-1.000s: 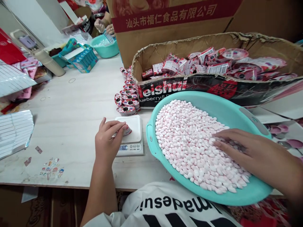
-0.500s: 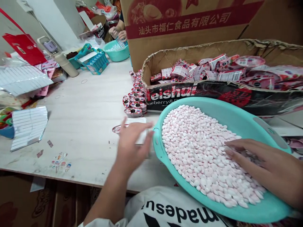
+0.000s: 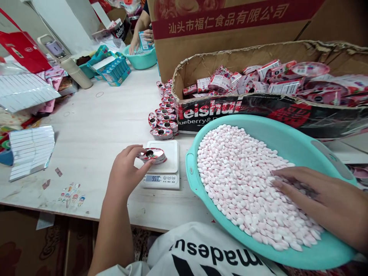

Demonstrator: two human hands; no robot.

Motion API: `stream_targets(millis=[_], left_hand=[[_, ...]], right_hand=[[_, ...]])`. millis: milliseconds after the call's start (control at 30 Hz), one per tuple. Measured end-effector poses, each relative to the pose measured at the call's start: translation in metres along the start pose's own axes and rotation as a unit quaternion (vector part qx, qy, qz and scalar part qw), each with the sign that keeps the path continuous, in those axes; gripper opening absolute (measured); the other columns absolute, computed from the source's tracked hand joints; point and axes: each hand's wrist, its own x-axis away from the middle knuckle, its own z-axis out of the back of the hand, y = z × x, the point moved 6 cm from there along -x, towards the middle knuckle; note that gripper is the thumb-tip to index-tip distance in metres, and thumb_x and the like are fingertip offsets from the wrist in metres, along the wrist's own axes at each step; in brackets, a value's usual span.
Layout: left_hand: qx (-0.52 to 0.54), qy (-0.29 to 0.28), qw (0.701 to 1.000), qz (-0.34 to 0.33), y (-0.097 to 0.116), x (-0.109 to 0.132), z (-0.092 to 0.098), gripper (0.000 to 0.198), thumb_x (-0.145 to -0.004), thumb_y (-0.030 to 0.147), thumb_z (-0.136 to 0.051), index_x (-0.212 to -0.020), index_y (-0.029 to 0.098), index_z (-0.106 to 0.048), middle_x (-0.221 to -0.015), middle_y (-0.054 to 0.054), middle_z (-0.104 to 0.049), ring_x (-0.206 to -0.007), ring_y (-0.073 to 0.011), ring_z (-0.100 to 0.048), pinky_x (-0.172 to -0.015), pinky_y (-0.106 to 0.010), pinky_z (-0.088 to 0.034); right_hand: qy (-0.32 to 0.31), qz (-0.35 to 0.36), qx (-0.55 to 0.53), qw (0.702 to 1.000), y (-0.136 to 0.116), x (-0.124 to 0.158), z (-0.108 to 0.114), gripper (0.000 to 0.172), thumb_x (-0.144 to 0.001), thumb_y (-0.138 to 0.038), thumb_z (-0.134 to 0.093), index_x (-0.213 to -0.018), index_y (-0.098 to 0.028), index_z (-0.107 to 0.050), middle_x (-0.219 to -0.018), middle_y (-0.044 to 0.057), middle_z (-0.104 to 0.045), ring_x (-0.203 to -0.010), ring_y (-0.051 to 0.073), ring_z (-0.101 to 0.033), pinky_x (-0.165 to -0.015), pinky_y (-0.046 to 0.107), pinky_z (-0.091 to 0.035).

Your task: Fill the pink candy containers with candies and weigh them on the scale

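Observation:
My left hand has its thumb and fingertips about an oval candy container, red and white with a round dark hole on top. The container sits on the platform of a white digital scale, whose display is lit. My right hand lies on small pale pink candies in a turquoise basin. Its thumb and fingers are apart and curved; the underside of the palm is in shadow, and some fingers are hidden.
Several similar oval containers stand beside a cut-open carton filled with more. A large cardboard box stands behind. Across the table, a person's hands work over another basin. Striped sheets and a bottle are on the left.
My left hand has moved left and back from near the basin's handle to the container, uncovering the scale. The right hand stays in the candies. The other person's hand has gone down into their basin.

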Motion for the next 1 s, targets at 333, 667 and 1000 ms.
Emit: stream_targets(millis=[333, 667, 1000], left_hand=[[-0.031, -0.100, 0.993, -0.057, 0.004, -0.009, -0.011, 0.025, -0.087, 0.035, -0.069, -0.109, 0.023, -0.067, -0.121, -0.008, -0.067, -0.102, -0.0267, -0.068, -0.089, -0.042, -0.054], [0.040, 0.002, 0.998, 0.038, 0.009, -0.018, -0.003, 0.035, -0.078, 0.040, -0.079, -0.108, 0.024, -0.068, -0.102, -0.003, -0.074, -0.090, -0.0219, -0.069, -0.081, -0.034, -0.055], [0.076, 0.143, 0.971, -0.176, 0.096, -0.039, 0.026, 0.052, -0.079, 0.025, -0.082, -0.127, 0.027, -0.063, -0.116, -0.004, -0.074, -0.101, -0.0223, -0.068, -0.088, -0.037, -0.057]], right_hand=[[-0.001, -0.006, -0.009, 1.000, -0.005, 0.002, 0.004, 0.049, -0.087, -0.073, -0.046, -0.109, -0.037, -0.070, -0.126, -0.003, -0.070, -0.112, 0.030, -0.067, -0.095, 0.051, -0.052], [0.021, -0.015, -0.037, 0.999, -0.025, 0.003, 0.018, 0.050, -0.086, -0.071, -0.045, -0.104, -0.032, -0.072, -0.119, -0.001, -0.073, -0.107, 0.031, -0.069, -0.091, 0.053, -0.054], [0.023, 0.011, -0.053, 0.998, -0.027, 0.005, 0.020, 0.047, -0.093, -0.064, -0.045, -0.108, -0.028, -0.072, -0.121, 0.004, -0.072, -0.109, 0.030, -0.068, -0.093, 0.050, -0.054]])
